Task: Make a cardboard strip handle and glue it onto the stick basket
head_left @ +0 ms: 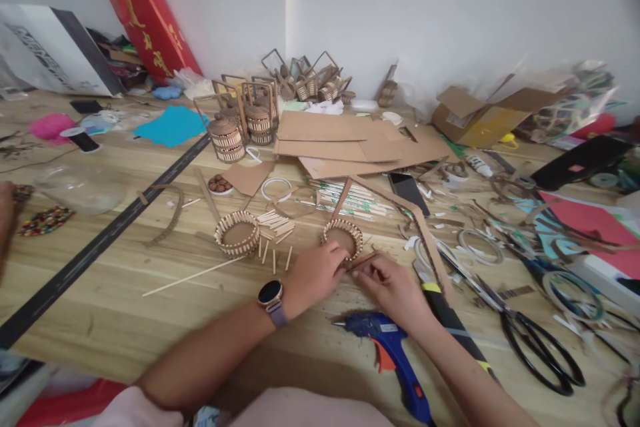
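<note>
My left hand [319, 275] has its fingers closed on the near rim of a small round basket ring [358, 235] made of short wooden sticks. A thin brown strip [361, 261] is pinched between the fingers of my right hand [393, 287], right beside that ring. Just below my right hand lies a blue glue gun [395, 347] with an orange trigger, its nozzle pointing left. A second, larger stick ring [237, 233] stands to the left, next to a pile of short cut sticks [275, 223]. One long thin stick [193, 277] lies in front of it.
Scissors [530, 333] and a black-and-yellow cutter [455, 320] lie on the right among scraps. Flat cardboard [325, 130], finished lidded baskets [227, 137] and a phone [410, 192] are farther back. Another person's hand [6, 220] is at the left edge, near beads [46, 220].
</note>
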`<act>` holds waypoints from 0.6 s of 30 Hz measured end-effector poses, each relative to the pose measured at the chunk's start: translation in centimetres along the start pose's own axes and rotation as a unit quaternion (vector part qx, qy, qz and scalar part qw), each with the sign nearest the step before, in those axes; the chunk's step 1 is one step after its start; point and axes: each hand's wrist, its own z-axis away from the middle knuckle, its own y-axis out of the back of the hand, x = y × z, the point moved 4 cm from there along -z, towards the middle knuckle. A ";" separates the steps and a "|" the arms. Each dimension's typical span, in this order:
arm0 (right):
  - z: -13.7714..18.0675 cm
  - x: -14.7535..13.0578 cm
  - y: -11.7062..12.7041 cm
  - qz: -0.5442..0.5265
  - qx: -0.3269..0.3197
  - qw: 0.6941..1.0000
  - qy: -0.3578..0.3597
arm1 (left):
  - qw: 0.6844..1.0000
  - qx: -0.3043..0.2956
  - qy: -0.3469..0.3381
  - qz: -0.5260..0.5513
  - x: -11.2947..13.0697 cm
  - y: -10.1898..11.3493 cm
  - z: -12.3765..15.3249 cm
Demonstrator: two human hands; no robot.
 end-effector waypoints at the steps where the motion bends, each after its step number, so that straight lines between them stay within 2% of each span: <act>1: -0.1 0.0 0.0 0.009 0.002 1.000 0.003 | 1.000 0.001 0.000 -0.002 0.0 0.1 0.0; 7: -0.7 0.0 0.0 0.035 -0.010 0.999 0.034 | 1.000 0.003 -0.001 -0.011 0.2 0.2 0.0; 12: -1.0 -0.3 0.0 0.054 -0.003 0.997 0.052 | 1.000 0.009 0.004 -0.017 0.0 -0.5 -0.3; 18: -1.1 -1.9 1.4 0.058 0.007 0.994 0.089 | 1.000 0.020 0.000 -0.013 -0.2 -1.0 -0.4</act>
